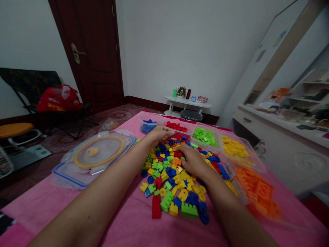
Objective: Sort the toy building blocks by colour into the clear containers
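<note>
Left hand (159,132): is hanging over the far side of the pile, with the left fingers (169,132) bending down near the red box. Honestly can't tell if they're pinching anything, too small and blurry.
Right hand (194,158): is sitting lower, with the right fingers (180,148) curling down into the pile around some red and orange pieces. Can't tell if they're actually gripping one or just touching.
Block pile (164,175): is spreading under both sets of fingers and back toward the wearer, all yellow, green, blue, red and orange mixed up.
Red box (186,134): is standing just past the left fingers, holding red blocks (177,127).
Blue tub (142,120): is sitting to the left of the left fingers and a bit farther out, with blue blocks (148,127) inside.
Green box (219,138): is standing beyond the right fingers and to their right, carrying light green blocks (205,136).
Yellow box (254,156): is sitting farther right of the right fingers, holding yellow blocks (235,147).
Orange box (239,188): is lying to the right of the right fingers and closer to the wearer, past the right forearm, full of orange blocks (262,192).
Lids (102,151): are lying stacked well left of the left fingers.
Counter (133,219): is wearing a pink cloth and carrying everything around the fingers.
</note>
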`<state>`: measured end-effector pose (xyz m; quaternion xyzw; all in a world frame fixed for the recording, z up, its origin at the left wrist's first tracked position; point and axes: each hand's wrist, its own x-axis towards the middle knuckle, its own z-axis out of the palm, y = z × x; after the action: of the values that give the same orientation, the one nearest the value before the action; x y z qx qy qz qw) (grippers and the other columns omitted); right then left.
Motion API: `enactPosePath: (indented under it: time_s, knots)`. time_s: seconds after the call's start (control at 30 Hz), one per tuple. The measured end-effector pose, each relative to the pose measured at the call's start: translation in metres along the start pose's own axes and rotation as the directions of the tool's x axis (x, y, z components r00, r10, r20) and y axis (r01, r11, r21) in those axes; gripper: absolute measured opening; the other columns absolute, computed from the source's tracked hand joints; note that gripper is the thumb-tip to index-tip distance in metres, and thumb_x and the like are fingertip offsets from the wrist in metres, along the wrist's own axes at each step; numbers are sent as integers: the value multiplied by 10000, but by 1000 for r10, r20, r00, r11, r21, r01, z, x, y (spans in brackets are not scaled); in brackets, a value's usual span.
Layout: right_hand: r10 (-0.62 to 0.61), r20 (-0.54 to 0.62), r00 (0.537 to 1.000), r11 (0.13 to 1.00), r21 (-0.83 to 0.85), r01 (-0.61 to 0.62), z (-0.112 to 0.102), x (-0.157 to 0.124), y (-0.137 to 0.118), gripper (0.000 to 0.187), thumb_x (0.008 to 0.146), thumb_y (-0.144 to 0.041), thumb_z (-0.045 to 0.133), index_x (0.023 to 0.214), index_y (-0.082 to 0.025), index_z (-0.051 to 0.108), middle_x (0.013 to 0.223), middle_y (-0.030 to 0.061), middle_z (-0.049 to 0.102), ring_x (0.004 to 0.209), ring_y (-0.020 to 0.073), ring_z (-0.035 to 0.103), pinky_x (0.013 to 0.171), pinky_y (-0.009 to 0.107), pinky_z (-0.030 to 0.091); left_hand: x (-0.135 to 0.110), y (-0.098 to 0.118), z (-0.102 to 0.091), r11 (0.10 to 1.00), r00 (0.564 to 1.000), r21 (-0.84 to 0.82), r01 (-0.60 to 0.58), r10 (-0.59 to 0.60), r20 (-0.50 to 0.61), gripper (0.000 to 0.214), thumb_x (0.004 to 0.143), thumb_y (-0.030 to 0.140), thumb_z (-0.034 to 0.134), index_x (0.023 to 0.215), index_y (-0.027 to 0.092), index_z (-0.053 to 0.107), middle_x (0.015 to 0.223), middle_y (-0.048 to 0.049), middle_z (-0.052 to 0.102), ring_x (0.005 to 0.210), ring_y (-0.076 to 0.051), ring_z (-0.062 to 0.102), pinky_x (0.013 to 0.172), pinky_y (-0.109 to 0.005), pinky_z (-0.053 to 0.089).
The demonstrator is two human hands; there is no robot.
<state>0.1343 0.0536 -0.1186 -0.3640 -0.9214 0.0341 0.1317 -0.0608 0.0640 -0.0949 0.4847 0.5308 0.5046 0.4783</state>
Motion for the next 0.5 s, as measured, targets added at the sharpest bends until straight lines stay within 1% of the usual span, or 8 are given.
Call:
enactPosePath:
  time_s: [0.03, 0.1, 0.17, 0.2, 0.27, 0.33, 0.4, 0.5]
  knots:
    - [-2, -2, 1000, 1000, 19, 2, -1, 0, -1, 389, 664, -82, 504, 1024, -200, 590, 1037, 55, 606, 950, 183, 545, 805, 267, 372, -1, 1, 3, 992, 998, -109, 61, -60, 9, 59, 702, 174, 669, 709, 121, 643, 553, 10, 546, 471, -68, 476, 472, -181, 437]
    - [-23, 16, 1000, 999, 49, 23, -5, -1, -3, 308, 640, -74, 504, 902, -208, 596, 989, 27, 626, 903, 169, 558, 776, 254, 374, -2, 2, 8, 944, 988, -292, 152, -148, 37, 34, 727, 133, 645, 752, 122, 626, 605, -6, 585, 501, -81, 531, 473, -180, 454]
    - [-47, 53, 997, 997, 63, 43, -8, -2, -4, 264, 646, -80, 507, 846, -220, 606, 943, 7, 649, 882, 164, 572, 772, 252, 374, -2, 1, 10, 877, 971, -419, 235, -227, 69, 34, 758, 118, 614, 731, 120, 593, 604, -17, 593, 515, -92, 567, 442, -156, 432]
    - [-51, 71, 996, 997, 69, 46, -9, -3, -5, 266, 655, -88, 512, 855, -227, 617, 932, 3, 660, 879, 165, 579, 775, 253, 376, -1, 1, 10, 844, 960, -460, 277, -265, 92, 64, 779, 124, 595, 717, 120, 578, 587, -18, 586, 513, -95, 574, 424, -145, 415]
    - [-51, 98, 994, 996, 82, 43, -9, -3, -5, 287, 680, -113, 523, 909, -243, 637, 930, 2, 676, 868, 167, 595, 772, 255, 384, -1, -1, 10, 793, 936, -498, 351, -320, 149, 128, 831, 162, 540, 712, 120, 560, 569, -21, 575, 497, -94, 573, 399, -133, 391]
    - [-60, 100, 993, 994, 95, 51, -8, -3, -4, 284, 709, -145, 530, 939, -256, 653, 941, 3, 686, 862, 168, 606, 771, 257, 394, -1, -1, 11, 780, 921, -489, 390, -340, 191, 192, 877, 213, 473, 733, 121, 561, 583, -29, 580, 472, -84, 554, 388, -132, 380]
    - [-78, 78, 994, 993, 96, 71, -6, -3, -3, 274, 727, -171, 537, 951, -262, 665, 962, 3, 693, 883, 173, 611, 789, 264, 400, -2, -2, 13, 795, 917, -457, 399, -342, 206, 238, 899, 249, 429, 749, 122, 564, 599, -31, 585, 444, -74, 524, 375, -135, 362]
    - [-113, 58, 992, 991, 84, 108, -4, -2, -5, 292, 731, -176, 545, 976, -269, 673, 996, 3, 694, 936, 183, 607, 830, 279, 397, -4, -1, 18, 836, 922, -394, 383, -324, 211, 230, 894, 262, 440, 768, 123, 572, 622, -25, 593, 425, -68, 496, 360, -141, 326]
